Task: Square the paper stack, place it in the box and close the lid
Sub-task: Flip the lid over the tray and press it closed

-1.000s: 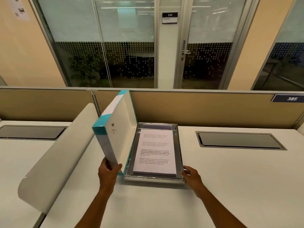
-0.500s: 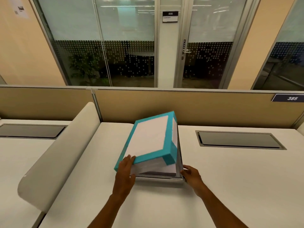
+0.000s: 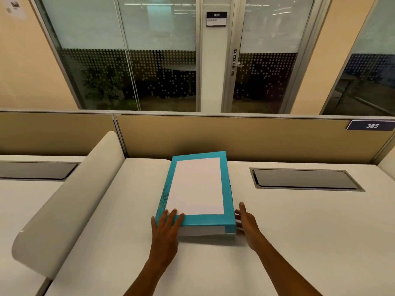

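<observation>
The left hand (image 3: 165, 228) lies flat, fingers spread and unclenched, on the near left corner of the teal-bordered lid (image 3: 197, 186). The right hand (image 3: 245, 221) is open against the near right corner, grasping nothing. The lid covers the box on the white desk (image 3: 299, 242); the paper stack is hidden inside. Pressing evenly along both near corners should seat it squarely.

Open-plan office, long white counter (image 3: 299, 231) with tan partition panel (image 3: 235, 137), numbered blue desk plate (image 3: 370, 125), frosted glass meeting-room door (image 3: 267, 56) far behind
</observation>
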